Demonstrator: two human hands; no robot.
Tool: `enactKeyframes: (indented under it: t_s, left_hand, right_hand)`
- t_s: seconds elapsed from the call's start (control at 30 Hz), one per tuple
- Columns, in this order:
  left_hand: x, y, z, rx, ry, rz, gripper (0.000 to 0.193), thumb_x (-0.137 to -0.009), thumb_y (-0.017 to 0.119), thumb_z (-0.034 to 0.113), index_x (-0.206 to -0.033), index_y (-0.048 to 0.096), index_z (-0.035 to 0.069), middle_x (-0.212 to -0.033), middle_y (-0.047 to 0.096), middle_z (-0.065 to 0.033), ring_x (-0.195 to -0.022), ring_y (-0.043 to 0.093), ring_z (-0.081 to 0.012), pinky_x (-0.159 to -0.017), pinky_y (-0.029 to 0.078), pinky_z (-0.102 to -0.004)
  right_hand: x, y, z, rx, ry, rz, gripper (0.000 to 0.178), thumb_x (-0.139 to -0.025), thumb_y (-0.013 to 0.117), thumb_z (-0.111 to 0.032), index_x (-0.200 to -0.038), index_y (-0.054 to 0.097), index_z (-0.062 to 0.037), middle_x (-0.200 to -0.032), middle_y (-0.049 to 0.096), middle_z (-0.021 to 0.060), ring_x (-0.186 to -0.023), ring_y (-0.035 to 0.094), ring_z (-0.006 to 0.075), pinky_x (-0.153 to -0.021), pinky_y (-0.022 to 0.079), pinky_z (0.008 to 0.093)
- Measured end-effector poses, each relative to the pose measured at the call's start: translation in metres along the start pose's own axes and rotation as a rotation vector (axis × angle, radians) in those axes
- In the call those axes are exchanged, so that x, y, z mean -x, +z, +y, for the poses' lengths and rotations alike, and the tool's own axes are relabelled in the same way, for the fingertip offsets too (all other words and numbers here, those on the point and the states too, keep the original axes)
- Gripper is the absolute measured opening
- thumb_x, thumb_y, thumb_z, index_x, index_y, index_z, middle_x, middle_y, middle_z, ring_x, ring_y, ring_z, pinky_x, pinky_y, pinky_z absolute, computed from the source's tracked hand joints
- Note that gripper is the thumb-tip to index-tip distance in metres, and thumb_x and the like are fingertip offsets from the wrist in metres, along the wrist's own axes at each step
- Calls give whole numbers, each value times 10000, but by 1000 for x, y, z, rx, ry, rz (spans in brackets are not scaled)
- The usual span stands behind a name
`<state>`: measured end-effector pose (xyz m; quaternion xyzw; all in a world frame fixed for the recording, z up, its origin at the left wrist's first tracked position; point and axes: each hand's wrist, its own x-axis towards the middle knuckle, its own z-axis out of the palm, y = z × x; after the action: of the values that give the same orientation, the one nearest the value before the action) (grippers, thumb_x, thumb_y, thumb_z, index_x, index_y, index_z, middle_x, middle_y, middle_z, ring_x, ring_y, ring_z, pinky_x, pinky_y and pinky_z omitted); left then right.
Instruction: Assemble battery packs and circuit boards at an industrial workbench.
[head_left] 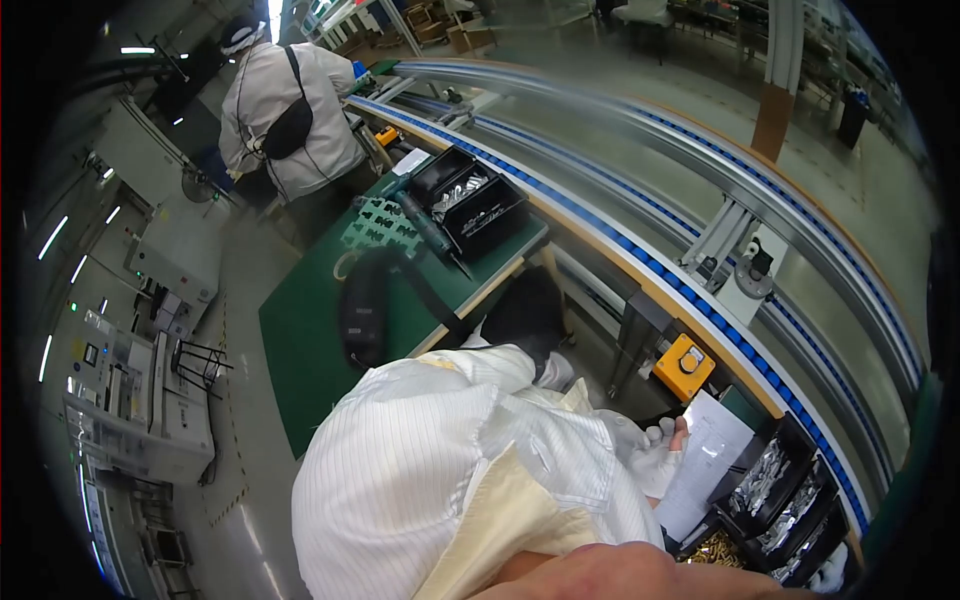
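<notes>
My left hand (655, 455), in a white glove with a bare fingertip showing, is at the left edge of a white sheet of paper (712, 450). Its fingers are curled, and the fingertip presses against the sheet. The paper is tilted beside black bins (765, 480) of shiny metal parts. Brass-coloured small parts (715, 550) fill a bin just below the paper. A white patch at the lower right, by the bins, may be my gloved right hand (830, 570); its fingers cannot be made out. My white striped sleeve covers much of the lower middle.
A conveyor with blue-dotted rails (640, 270) runs along the right. A yellow button box (684, 367) is fixed beside it. On the green table (300, 330) are a power screwdriver (425, 222), black parts bins (490, 215) and a black bag (363, 310). Another person (290, 120) stands beyond.
</notes>
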<state>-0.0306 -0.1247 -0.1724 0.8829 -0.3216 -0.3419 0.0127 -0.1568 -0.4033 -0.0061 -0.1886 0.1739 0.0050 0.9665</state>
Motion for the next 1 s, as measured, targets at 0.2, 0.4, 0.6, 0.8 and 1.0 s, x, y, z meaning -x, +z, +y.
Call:
enactKeyframes:
  t_s: [0.2,0.4,0.6,0.8,1.0]
  left_hand:
    - [104,-111,51,108,-297,299,198,-779,572,291,-881,661,145,-802,645,-121,-771,619,-316,-657,491,-406]
    - [185,-98,6,20,-485,1342,56,-614,658,111,-644,617,133,-659,584,-77,-624,581,-267,-555,462,-379]
    - [259,-33,-101,-128,-1242,1383,222,-752,632,207,-948,604,109,-940,592,-111,-878,561,-303,-757,459,-396]
    - [264,-40,-118,-47,-1211,1202,231,-746,605,169,-975,620,158,-992,597,-91,-927,554,-308,-791,462,-394]
    - [256,-62,-103,17,-957,1229,336,-740,551,89,-1071,603,115,-1156,564,-95,-1078,510,-299,-918,414,-359]
  right_hand:
    - [1,9,2,33,-30,92,232,-898,543,-268,-1075,527,-120,-879,528,10,-693,444,120,-586,381,248]
    - [-1,7,2,7,-53,82,241,-883,563,-270,-1065,535,-114,-869,531,13,-687,446,115,-580,372,237]
    - [0,4,1,4,-79,24,223,-888,551,-250,-1064,538,-113,-871,533,12,-682,440,109,-577,365,229]
    - [1,2,4,2,-60,47,225,-897,534,-242,-1072,540,-101,-899,540,18,-701,439,116,-587,370,237]
    - [4,9,4,4,-83,62,229,-895,536,-233,-1086,543,-108,-907,528,10,-728,419,123,-631,353,239]
